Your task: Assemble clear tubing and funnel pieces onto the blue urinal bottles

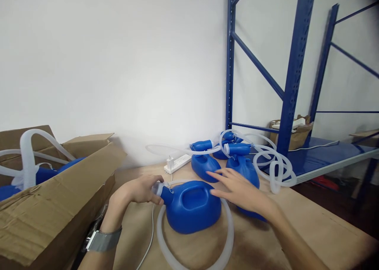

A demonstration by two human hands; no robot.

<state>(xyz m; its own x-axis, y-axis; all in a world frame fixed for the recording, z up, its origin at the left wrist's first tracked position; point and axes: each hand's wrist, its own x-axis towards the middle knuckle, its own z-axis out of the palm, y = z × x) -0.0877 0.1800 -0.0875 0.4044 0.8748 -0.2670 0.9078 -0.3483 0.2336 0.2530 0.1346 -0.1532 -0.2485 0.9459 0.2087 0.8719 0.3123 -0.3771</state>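
A blue plastic urinal bottle (189, 218) with a moulded handle lies on the table before me, its neck pointing left. My left hand (142, 189) curls round the whitish rim at its neck, thumb below and fingers above. My right hand (237, 189) has its fingers spread; the thumb is at the bottle's upper right side, and whether it touches is unclear. A translucent hose (227, 234) loops around and in front of this bottle. Just behind my right hand are more blue bottles (204, 167), one partly covered by the hand.
An open cardboard box (68, 191) on the left holds blue bottles and pale hoses. A white power strip (177, 164) with a plugged-in adapter lies near the wall. Coiled hoses (275, 167) spread beside the blue metal rack (296, 64) at right. A white cable (151, 230) crosses the tabletop.
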